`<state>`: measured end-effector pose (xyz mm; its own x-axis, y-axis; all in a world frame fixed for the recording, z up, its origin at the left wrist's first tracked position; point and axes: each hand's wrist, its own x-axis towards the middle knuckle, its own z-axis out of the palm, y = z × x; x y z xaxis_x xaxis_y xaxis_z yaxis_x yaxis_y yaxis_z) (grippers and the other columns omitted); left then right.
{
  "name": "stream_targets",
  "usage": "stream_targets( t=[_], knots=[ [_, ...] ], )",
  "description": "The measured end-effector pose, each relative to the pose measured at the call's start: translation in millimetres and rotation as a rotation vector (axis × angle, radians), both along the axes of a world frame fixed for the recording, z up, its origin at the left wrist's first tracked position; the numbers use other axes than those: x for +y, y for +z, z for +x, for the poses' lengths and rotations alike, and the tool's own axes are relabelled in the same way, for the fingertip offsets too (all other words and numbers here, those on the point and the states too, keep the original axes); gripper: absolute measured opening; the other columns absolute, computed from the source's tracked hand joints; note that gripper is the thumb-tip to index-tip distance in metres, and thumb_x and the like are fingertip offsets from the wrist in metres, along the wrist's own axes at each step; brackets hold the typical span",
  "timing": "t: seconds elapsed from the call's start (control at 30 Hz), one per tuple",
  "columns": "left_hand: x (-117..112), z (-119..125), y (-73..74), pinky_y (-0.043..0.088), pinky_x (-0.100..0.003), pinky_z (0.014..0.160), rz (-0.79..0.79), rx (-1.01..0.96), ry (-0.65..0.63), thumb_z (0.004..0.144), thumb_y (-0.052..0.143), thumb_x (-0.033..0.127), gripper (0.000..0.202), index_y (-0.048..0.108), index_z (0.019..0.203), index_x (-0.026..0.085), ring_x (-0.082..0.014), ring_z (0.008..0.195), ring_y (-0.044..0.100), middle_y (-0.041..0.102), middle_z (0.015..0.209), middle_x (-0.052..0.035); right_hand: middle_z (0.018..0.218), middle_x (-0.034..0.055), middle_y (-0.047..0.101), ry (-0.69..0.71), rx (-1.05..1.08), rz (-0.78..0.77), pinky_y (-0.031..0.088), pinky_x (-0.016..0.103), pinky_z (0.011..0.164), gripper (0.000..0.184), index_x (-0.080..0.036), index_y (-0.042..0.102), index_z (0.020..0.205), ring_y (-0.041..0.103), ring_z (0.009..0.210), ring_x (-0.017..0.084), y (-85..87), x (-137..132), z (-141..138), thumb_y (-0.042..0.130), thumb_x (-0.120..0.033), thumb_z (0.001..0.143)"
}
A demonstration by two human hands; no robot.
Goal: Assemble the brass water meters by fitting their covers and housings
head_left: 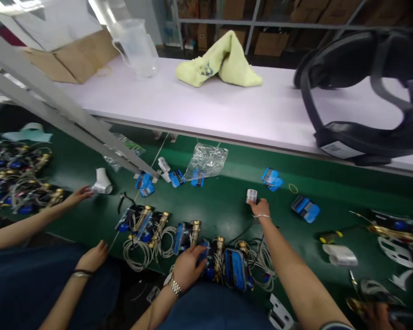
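My right hand (260, 209) reaches forward over the green bench, its fingers closed on a small roll of printed white labels (251, 195). My left hand (188, 266), with a metal watch at the wrist, is at the near edge of the bench. Its fingers are apart and touch a blue-and-black meter unit (205, 251) with a brass fitting, partly hidden by the hand. Just right of it stands another blue-faced meter unit (235, 269), beside coiled grey cables (265, 266). Further left is one more such unit (181, 237) with a brass end.
A co-worker's hands (80, 196) are at the left, one near a white roll (102, 181). Blue cards (271, 178) and a clear plastic bag (209, 159) lie further back. A screwdriver (330, 236) lies right. The shelf (179, 103) overhangs the bench.
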<state>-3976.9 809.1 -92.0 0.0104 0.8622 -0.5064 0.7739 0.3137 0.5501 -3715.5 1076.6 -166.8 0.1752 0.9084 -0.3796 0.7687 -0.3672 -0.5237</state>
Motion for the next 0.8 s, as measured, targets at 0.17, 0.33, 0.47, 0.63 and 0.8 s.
stream_targets(
  t=[0.17, 0.33, 0.47, 0.63, 0.8],
  knots=[
    [5.1, 1.2, -2.7, 0.049, -0.032, 0.099, -0.022, -0.001, -0.027, 0.092, 0.052, 0.031, 0.038, 0.061, 0.129, 0.024, -0.0234, 0.113, 0.065, 0.069, 0.123, -0.0081, 0.136, 0.0147, 0.055, 0.047, 0.015, 0.004, 0.044, 0.052, 0.108, 0.040, -0.011, 0.059, 0.125, 0.054, 0.127, 0.028, 6.7, -15.9, 3.2, 0.061, -0.036, 0.094],
    [17.6, 6.0, -18.6, 0.048, -0.039, 0.100, -0.086, 0.068, -0.092, 0.096, 0.040, 0.038, 0.047, 0.048, 0.138, 0.019, -0.0258, 0.112, 0.066, 0.069, 0.124, -0.0129, 0.125, 0.0105, 0.063, 0.147, 0.073, 0.050, 0.047, 0.048, 0.104, 0.036, -0.014, 0.060, 0.121, 0.059, 0.117, 0.025, 29.6, -51.7, 7.4, 0.064, -0.035, 0.092],
    [34.6, 8.1, -30.2, 0.043, -0.043, 0.106, -0.165, 0.110, -0.159, 0.095, 0.032, 0.050, 0.056, 0.038, 0.141, 0.019, -0.0281, 0.113, 0.066, 0.068, 0.126, -0.0134, 0.107, 0.0024, 0.071, 0.317, 0.201, 0.118, 0.048, 0.029, 0.096, 0.024, -0.021, 0.067, 0.111, 0.064, 0.103, 0.015, 46.9, -100.9, 7.5, 0.064, -0.034, 0.091],
    [48.6, 14.1, -27.7, 0.041, -0.043, 0.107, -0.255, 0.177, -0.272, 0.094, 0.020, 0.049, 0.056, 0.033, 0.139, 0.018, -0.0293, 0.118, 0.066, 0.068, 0.130, -0.0161, 0.097, 0.0026, 0.072, 0.375, 0.250, 0.157, 0.047, 0.031, 0.093, 0.015, -0.023, 0.071, 0.096, 0.063, 0.098, 0.019, 56.8, -162.4, 17.2, 0.063, -0.035, 0.089],
    [45.9, 16.9, -35.8, 0.036, -0.038, 0.114, -0.226, 0.364, -0.357, 0.093, 0.019, 0.043, 0.042, 0.026, 0.134, 0.035, -0.0182, 0.128, 0.060, 0.064, 0.140, -0.0025, 0.109, 0.0062, 0.069, 0.323, 0.223, 0.205, 0.045, 0.036, 0.100, 0.026, -0.023, 0.068, 0.107, 0.059, 0.110, 0.024, 57.4, -195.7, 37.5, 0.067, -0.033, 0.083]
  ],
)
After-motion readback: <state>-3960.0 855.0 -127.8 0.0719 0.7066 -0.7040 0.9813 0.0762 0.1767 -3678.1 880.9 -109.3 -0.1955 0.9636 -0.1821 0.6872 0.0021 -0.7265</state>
